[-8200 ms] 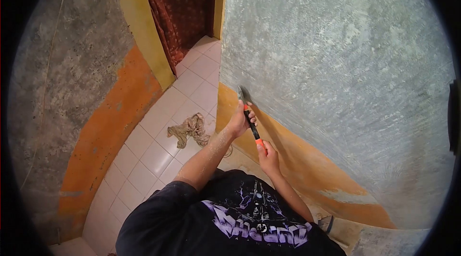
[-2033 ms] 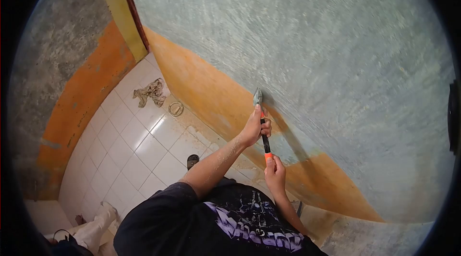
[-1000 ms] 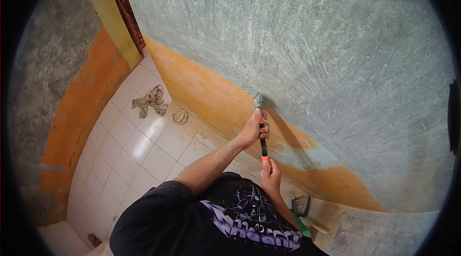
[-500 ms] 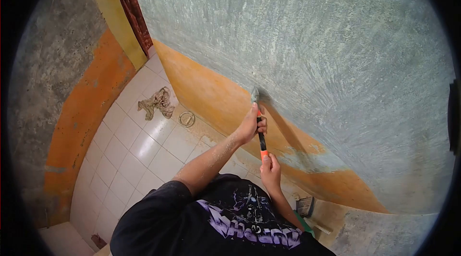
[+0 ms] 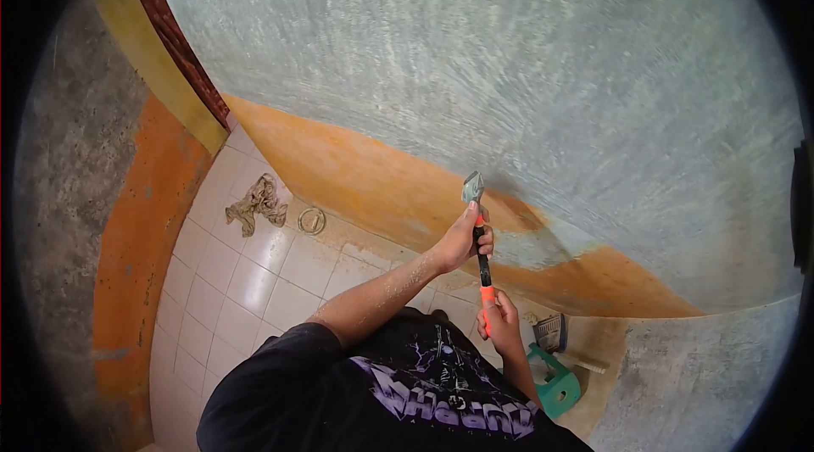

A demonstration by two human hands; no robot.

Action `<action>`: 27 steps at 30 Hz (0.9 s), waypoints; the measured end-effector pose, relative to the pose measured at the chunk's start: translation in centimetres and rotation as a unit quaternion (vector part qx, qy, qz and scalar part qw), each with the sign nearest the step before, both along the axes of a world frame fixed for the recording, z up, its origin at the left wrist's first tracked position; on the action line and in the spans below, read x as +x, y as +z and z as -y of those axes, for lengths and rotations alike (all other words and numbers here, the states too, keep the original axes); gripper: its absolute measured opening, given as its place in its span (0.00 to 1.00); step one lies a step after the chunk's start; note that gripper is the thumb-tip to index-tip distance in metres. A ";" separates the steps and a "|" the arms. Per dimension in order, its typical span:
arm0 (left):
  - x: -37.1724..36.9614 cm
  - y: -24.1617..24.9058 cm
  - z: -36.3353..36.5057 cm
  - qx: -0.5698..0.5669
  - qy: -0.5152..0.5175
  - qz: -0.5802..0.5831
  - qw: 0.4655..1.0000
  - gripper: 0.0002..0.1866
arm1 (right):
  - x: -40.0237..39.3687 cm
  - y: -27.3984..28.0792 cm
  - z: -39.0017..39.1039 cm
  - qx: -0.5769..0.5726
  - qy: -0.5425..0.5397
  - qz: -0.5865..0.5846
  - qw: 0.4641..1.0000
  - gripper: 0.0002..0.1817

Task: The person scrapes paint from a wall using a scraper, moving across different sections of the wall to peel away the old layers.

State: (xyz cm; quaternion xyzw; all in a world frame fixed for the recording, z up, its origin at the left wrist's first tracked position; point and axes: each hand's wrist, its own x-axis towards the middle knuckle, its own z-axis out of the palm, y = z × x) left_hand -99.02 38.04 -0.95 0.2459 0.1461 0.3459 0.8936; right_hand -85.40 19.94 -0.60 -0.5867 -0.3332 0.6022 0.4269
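A long-handled scraper [image 5: 484,261] with a black and orange handle is in both of my hands. My left hand [image 5: 460,242] wraps the upper handle just below the dusty metal head, its thumb along the shaft; pale dust speckles the forearm. Lower down, my right hand [image 5: 502,322] grips the orange end of the handle. The scraper head lies in front of the wall [image 5: 407,70], near the border between its grey-green surface and the orange band [image 5: 356,164]. Whether the blade touches the wall I cannot tell.
A crumpled cloth [image 5: 257,205] and a ring-shaped object [image 5: 311,220] lie on the white tiled floor [image 5: 222,261]. Dust runs along the wall's foot. A green plastic stool [image 5: 560,393] and a dark grated item [image 5: 551,332] are at the lower right. Another orange-banded wall [image 5: 140,257] stands left.
The view has shifted. The scraper and both hands are lower and slightly right in view, with the head lower against the wall. More of the green stool shows.
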 end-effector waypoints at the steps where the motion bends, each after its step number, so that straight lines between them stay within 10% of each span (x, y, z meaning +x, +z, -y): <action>1: 0.8 0.4 0.6 -0.012 0.001 0.001 1.000 0.25 | 1.0 0.1 0.5 0.004 0.000 -0.019 1.000 0.19; 27: 7.4 -1.5 0.5 -0.044 0.118 -0.056 0.990 0.24 | 8.5 -3.6 -2.0 0.035 0.006 0.018 0.999 0.16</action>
